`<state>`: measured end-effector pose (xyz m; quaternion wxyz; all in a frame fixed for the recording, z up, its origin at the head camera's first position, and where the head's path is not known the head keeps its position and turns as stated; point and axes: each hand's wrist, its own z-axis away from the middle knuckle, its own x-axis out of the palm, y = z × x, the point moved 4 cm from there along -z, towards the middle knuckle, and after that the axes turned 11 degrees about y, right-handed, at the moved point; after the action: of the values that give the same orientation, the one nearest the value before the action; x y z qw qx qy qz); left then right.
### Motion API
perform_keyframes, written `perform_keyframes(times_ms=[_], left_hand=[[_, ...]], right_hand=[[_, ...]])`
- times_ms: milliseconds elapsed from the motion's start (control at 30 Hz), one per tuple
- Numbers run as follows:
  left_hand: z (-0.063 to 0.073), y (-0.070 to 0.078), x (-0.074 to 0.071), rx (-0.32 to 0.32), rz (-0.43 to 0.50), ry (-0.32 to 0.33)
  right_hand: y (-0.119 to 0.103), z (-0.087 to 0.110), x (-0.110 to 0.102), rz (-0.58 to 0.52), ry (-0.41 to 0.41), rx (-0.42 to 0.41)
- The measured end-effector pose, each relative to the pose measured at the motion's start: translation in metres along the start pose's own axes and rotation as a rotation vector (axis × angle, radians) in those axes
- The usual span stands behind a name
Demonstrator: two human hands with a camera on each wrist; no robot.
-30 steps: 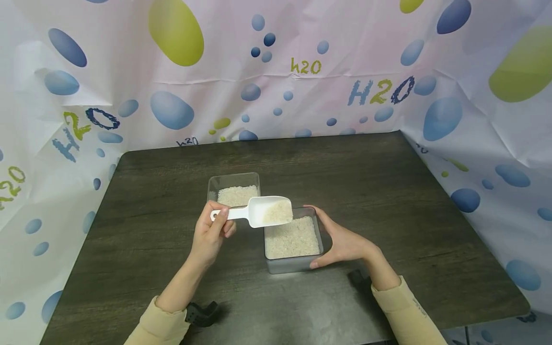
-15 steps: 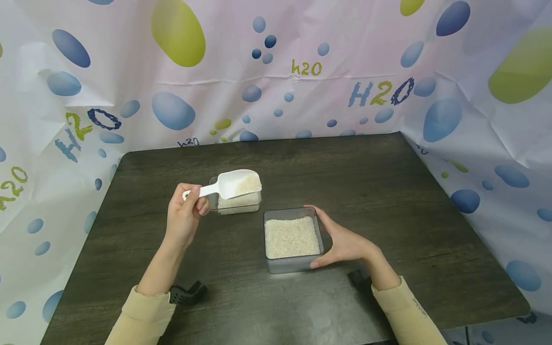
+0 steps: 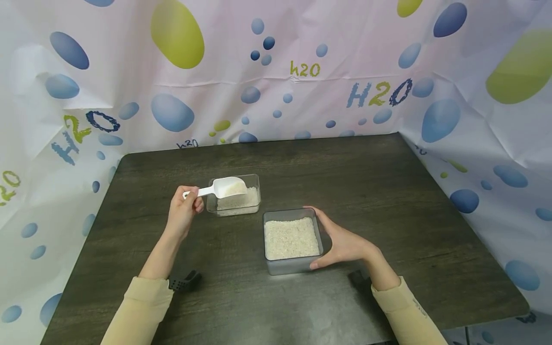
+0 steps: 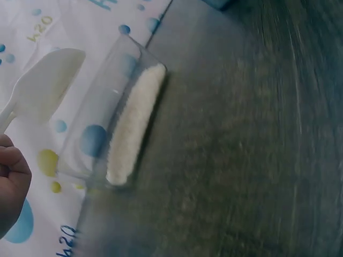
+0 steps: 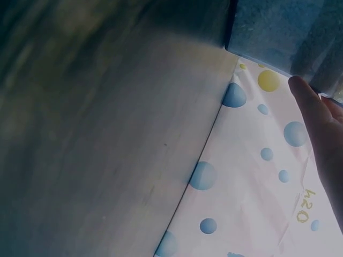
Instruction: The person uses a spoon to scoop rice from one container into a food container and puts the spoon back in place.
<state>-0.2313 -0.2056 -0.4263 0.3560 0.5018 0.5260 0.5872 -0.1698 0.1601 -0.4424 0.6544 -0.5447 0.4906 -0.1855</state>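
Note:
In the head view my left hand point(image 3: 181, 211) pinches the handle of a white scoop point(image 3: 218, 188) that carries some rice. The scoop hangs above a clear rectangular container point(image 3: 255, 182) with a layer of rice point(image 3: 242, 200) in it. The left wrist view shows the scoop point(image 4: 40, 88) beside and above that container point(image 4: 88, 120). My right hand point(image 3: 345, 245) grips the right side of a grey see-through container point(image 3: 288, 266), thumb at the front and fingers at the far corner. Rice point(image 3: 291, 238) fills much of this container.
Both containers stand on a dark wood-grain table point(image 3: 388, 191), the clear one farther back and to the left. A white sheet point(image 3: 302, 105) printed with blue and green drops hangs behind the table and along its sides.
My left hand has carried the loaded scoop from above the grey container, left and back, to above the clear one. It now looks lower than half a second ago. The right hand has stayed put.

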Motion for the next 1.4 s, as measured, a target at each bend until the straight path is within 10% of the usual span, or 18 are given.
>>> perform_keyframes(times_ms=[400,767,1133,1400], left_hand=[[-0.013,-0.015,0.002,-0.024,-0.323,-0.077],[-0.013,-0.005,0.013,0.130,-0.685,-0.137],[0.012,0.028,0.048,0.620,-1.014,-0.366],[0.037,0.049,0.067,1.050,-1.069,-0.341]], right_hand=[[0.001,0.001,0.001,0.008,-0.001,0.000],[-0.001,0.002,0.002,0.014,-0.006,0.013],[0.000,0.001,0.001,0.015,-0.005,0.013],[0.000,0.001,0.001,0.011,-0.004,0.008]])
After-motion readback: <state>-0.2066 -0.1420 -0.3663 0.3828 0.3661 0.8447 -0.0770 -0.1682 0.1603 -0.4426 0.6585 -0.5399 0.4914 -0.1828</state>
